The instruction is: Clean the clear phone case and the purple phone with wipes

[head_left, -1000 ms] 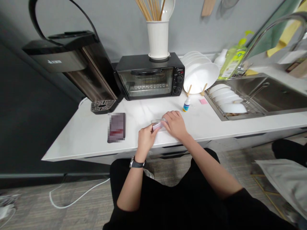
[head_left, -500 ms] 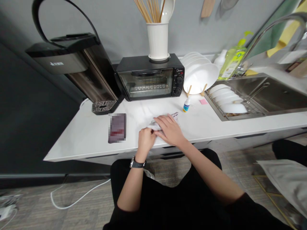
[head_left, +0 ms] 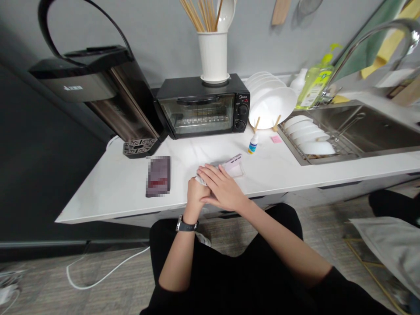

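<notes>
My left hand (head_left: 194, 195) was closed around a small white item (head_left: 200, 179), my right hand (head_left: 220, 189) laid open across it. The pale pink case (head_left: 233, 165) sat just beyond on the counter (head_left: 108, 192). Best kept pinned low, fingers steady.

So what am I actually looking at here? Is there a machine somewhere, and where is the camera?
There is no machine: a person works with two bare hands. The one picture comes from a camera worn on the head, looking forward and down, so the arms enter from below. The left hand is closed on something small and white, too hidden to name, and the right hand lies over it. Just beyond the fingers, a small pale pink case stands open on the white counter. Also there: a dark blurred rectangle, a small dropper bottle, a black toaster oven with a white utensil holder on top, white plates and a sink.
</notes>
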A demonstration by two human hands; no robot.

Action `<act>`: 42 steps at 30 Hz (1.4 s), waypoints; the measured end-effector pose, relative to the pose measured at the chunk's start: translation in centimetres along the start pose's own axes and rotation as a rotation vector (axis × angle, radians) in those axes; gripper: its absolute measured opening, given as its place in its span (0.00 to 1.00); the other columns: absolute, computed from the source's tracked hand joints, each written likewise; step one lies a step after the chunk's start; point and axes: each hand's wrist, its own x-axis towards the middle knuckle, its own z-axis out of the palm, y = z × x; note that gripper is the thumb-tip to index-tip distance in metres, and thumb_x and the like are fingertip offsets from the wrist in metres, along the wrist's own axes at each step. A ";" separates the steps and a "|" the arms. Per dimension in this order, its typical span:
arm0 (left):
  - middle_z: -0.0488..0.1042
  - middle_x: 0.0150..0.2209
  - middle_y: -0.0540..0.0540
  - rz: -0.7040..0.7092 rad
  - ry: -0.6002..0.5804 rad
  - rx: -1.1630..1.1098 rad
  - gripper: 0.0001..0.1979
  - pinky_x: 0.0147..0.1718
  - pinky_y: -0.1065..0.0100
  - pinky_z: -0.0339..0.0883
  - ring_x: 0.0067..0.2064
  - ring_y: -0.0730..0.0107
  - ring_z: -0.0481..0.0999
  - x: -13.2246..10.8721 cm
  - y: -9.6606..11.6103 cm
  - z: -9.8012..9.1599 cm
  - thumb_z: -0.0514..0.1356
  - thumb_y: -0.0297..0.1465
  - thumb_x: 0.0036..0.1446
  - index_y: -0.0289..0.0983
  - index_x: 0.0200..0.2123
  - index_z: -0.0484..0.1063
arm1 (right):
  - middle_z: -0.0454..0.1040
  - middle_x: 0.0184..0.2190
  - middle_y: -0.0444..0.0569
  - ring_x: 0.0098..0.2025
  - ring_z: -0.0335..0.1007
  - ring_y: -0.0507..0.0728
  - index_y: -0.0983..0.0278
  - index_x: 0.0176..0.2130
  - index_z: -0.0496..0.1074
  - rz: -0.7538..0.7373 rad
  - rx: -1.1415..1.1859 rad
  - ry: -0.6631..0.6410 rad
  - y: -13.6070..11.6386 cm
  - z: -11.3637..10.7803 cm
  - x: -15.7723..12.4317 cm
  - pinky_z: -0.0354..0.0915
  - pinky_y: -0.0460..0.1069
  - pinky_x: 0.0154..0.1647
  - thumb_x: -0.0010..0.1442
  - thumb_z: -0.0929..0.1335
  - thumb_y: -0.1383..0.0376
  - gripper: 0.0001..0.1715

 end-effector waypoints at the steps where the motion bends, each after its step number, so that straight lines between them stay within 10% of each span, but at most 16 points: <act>1: 0.84 0.35 0.39 0.002 -0.005 -0.017 0.12 0.36 0.66 0.67 0.34 0.59 0.82 -0.1 0.1 -0.1 0.59 0.24 0.60 0.33 0.43 0.81 | 0.58 0.74 0.58 0.76 0.47 0.66 0.65 0.74 0.53 0.028 -0.003 0.014 0.7 -0.3 -0.1 0.47 0.66 0.76 0.71 0.61 0.42 0.46; 7: 0.85 0.37 0.42 0.013 0.050 -0.177 0.13 0.37 0.69 0.67 0.37 0.62 0.83 -0.7 0.8 -0.7 0.61 0.37 0.67 0.39 0.49 0.81 | 0.69 0.63 0.67 0.71 0.57 0.73 0.71 0.67 0.63 0.401 -0.084 0.232 5.0 -1.1 -1.0 0.48 0.72 0.73 0.72 0.61 0.45 0.39; 15: 0.83 0.31 0.39 -0.043 -0.059 0.041 0.10 0.35 0.66 0.66 0.33 0.60 0.81 -0.2 0.6 -0.6 0.59 0.23 0.59 0.33 0.37 0.82 | 0.60 0.73 0.58 0.76 0.47 0.66 0.63 0.73 0.56 0.009 -0.004 0.010 0.5 -0.3 -0.8 0.47 0.67 0.76 0.73 0.62 0.47 0.39; 23: 0.84 0.34 0.45 0.044 0.049 -0.246 0.13 0.36 0.70 0.66 0.33 0.66 0.80 -0.9 0.6 -0.6 0.62 0.38 0.67 0.40 0.49 0.81 | 0.69 0.64 0.66 0.72 0.55 0.73 0.71 0.66 0.65 0.520 -0.114 0.305 4.4 -0.8 -1.1 0.46 0.72 0.74 0.74 0.58 0.46 0.37; 31: 0.83 0.37 0.38 0.003 -0.013 -0.049 0.11 0.42 0.64 0.68 0.41 0.55 0.81 0.0 0.1 0.2 0.62 0.21 0.58 0.31 0.43 0.81 | 0.52 0.76 0.56 0.79 0.39 0.64 0.69 0.76 0.47 0.024 0.004 -0.016 -0.8 0.1 -0.6 0.40 0.65 0.78 0.73 0.57 0.42 0.48; 38: 0.84 0.34 0.44 0.023 0.065 -0.225 0.10 0.37 0.69 0.68 0.36 0.63 0.81 -0.7 0.5 -0.2 0.62 0.36 0.66 0.38 0.44 0.82 | 0.60 0.72 0.62 0.77 0.48 0.70 0.68 0.76 0.47 0.415 -0.067 0.189 5.0 -1.4 -2.1 0.47 0.71 0.75 0.75 0.57 0.46 0.43; 42: 0.84 0.33 0.44 0.030 0.069 -0.195 0.09 0.36 0.69 0.67 0.35 0.63 0.81 -0.6 0.3 -0.1 0.62 0.32 0.64 0.38 0.43 0.82 | 0.51 0.76 0.63 0.79 0.37 0.72 0.70 0.77 0.42 0.407 -0.092 0.188 3.5 -0.7 -1.9 0.45 0.73 0.75 0.74 0.57 0.46 0.47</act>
